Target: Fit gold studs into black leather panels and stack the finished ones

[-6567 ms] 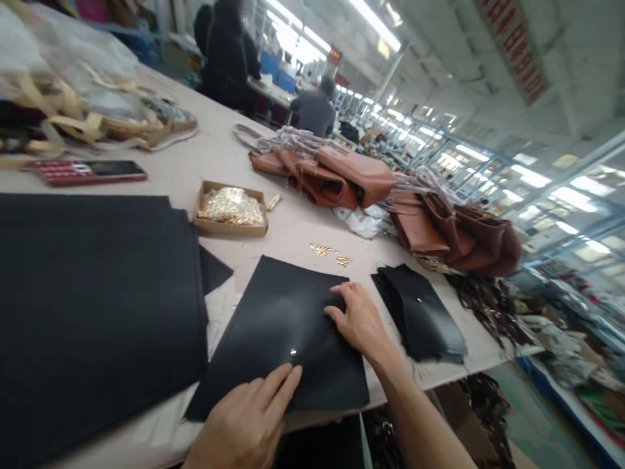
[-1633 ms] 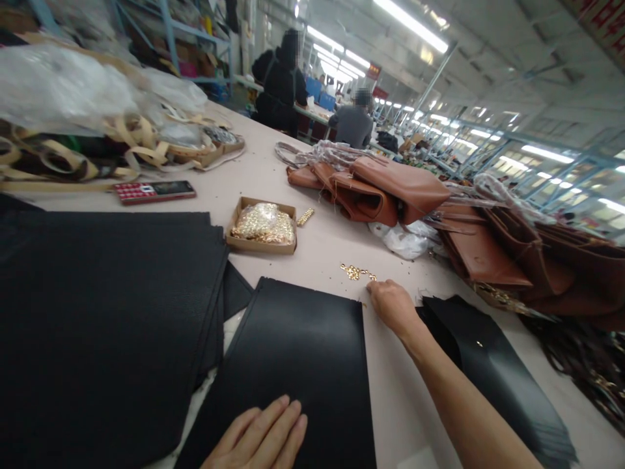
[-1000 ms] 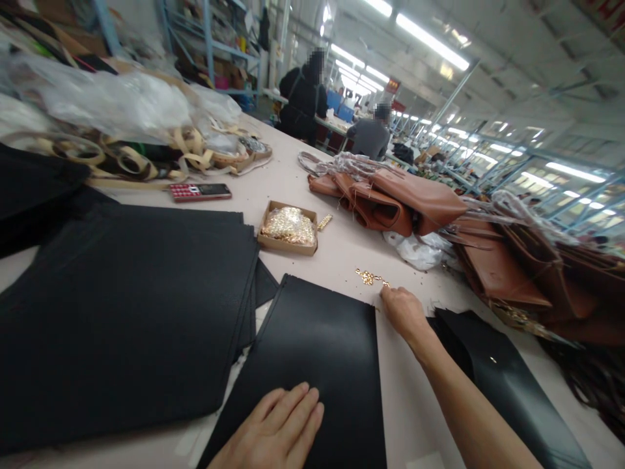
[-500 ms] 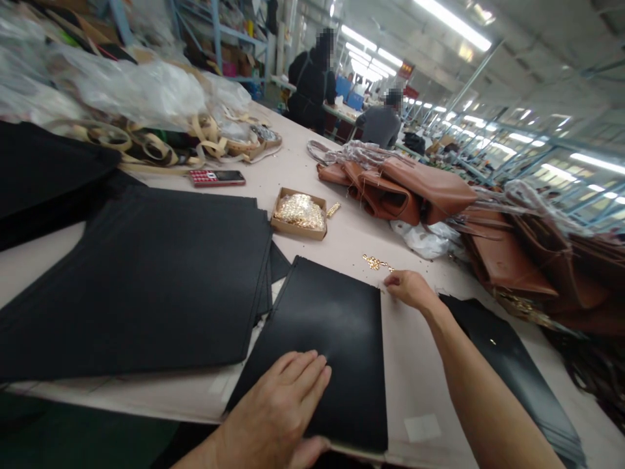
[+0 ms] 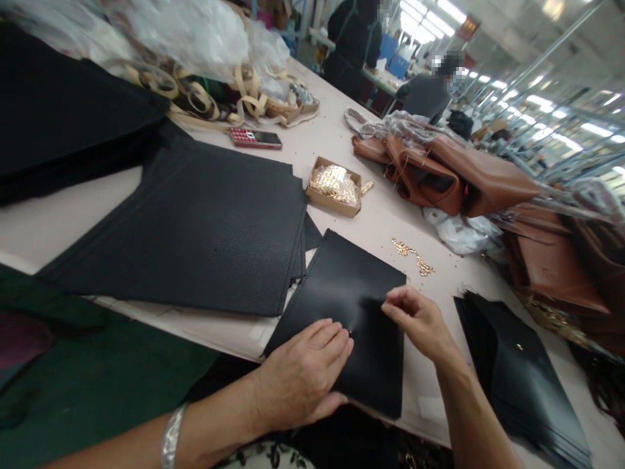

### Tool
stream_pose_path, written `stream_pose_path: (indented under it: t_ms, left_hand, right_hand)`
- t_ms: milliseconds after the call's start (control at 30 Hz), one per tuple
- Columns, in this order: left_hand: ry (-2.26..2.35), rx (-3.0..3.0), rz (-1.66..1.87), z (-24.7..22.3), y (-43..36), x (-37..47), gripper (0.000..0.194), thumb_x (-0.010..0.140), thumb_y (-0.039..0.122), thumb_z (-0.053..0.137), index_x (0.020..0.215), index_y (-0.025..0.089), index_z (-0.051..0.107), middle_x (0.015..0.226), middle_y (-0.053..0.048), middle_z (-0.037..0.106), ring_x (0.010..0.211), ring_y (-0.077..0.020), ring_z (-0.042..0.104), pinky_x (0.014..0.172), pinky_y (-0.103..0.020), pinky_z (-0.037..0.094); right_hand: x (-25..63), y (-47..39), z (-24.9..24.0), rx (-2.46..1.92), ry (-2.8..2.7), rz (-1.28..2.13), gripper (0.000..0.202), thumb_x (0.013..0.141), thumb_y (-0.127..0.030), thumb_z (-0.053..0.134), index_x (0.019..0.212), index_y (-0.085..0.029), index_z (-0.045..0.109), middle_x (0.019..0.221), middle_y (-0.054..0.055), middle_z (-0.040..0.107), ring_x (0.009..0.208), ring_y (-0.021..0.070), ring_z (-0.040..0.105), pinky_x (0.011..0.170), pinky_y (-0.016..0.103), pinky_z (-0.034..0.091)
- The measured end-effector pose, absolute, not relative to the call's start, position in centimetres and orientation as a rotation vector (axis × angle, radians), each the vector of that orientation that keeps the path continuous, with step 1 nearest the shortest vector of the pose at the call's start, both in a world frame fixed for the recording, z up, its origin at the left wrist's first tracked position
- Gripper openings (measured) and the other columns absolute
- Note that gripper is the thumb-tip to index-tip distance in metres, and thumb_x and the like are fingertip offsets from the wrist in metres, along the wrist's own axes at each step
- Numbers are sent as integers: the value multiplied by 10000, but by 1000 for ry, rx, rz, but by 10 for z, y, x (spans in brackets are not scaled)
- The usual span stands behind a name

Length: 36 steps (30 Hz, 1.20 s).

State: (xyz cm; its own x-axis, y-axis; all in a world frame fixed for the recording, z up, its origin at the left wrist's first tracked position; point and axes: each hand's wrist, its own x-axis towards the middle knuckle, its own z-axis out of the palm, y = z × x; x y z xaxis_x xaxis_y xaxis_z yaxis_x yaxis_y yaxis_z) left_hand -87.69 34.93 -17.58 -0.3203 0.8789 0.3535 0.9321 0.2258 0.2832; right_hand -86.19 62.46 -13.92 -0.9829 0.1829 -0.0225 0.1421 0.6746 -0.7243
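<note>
The small cardboard box [image 5: 334, 204] on the table [image 5: 381, 228] holds gold pieces [image 5: 336, 184] in clear plastic, while the left hand [image 5: 305, 371] lies flat, fingers together, on the black sheet [image 5: 336, 273] before it, and the right hand [image 5: 415, 316] curls above the sheet, thumb and forefinger nearly closed, any small piece between them too unclear to tell.

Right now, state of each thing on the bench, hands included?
Left hand: flat on the middle black sheet.
Right hand: fingers curled towards thumb; contents unclear.
Middle black sheet: lying flat.
Small cardboard box: open, gold pieces inside.
Loose gold pieces: scattered.
Phone: flat, screen dark.
Brown bags: heaped, handles plastic-wrapped.
Right black stack: edges fanned.
</note>
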Motion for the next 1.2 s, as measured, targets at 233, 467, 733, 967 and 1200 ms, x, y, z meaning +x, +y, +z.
stream_pose_path:
  t_ms: [233, 467, 733, 967, 1200]
  left_hand:
    - [-2352, -1795, -678, -175, 350, -878, 604, 916, 464, 553, 1342, 39, 508, 1323, -180, 593, 1285, -309, 492, 1170, -455, 310]
    - [-2360, -1782, -709, -173, 349, -878, 614, 914, 465, 554, 1337, 22, 509, 1319, -172, 590, 1275, -310, 493, 1184, -435, 284]
    - [-2352, -1757, -684, -178, 349, -876, 622, 940, 483, 502, 1356, 21, 494, 1350, -155, 572, 1289, -312, 481, 1179, -423, 295]
    - [-2329, -1697, -709, -178, 351, -877, 572, 956, 480, 484, 1333, 53, 543, 1315, -124, 619, 1261, -284, 510, 1187, -393, 250]
    - [-1989, -1710, -601, -198, 347, -888, 362, 927, 216, 467, 1237, 159, 645, 1230, -51, 691, 1191, -244, 578, 1223, -411, 158]
  right_hand:
    - [-839, 556, -137, -66, -2917, 1287, 63, 858, -228, 633, 919, -208, 630, 807, -8, 655, 732, 135, 601, 713, 251, 475]
    - [-848, 554, -133, -165, -2974, 1300, 78, 826, -209, 636, 904, -209, 630, 789, -16, 669, 736, 139, 623, 712, 257, 479]
    - [-866, 557, -128, -324, -3154, 1389, 181, 760, -161, 632, 937, -197, 631, 757, -22, 641, 699, 129, 604, 643, 242, 463]
    - [-894, 551, -110, -439, -3464, 1021, 207, 681, -132, 715, 870, -190, 657, 684, -41, 630, 609, 111, 568, 542, 224, 382]
    - [-895, 559, -114, -453, -3245, 1410, 337, 609, -225, 845, 909, -199, 693, 701, -52, 636, 616, 113, 585, 561, 210, 424]
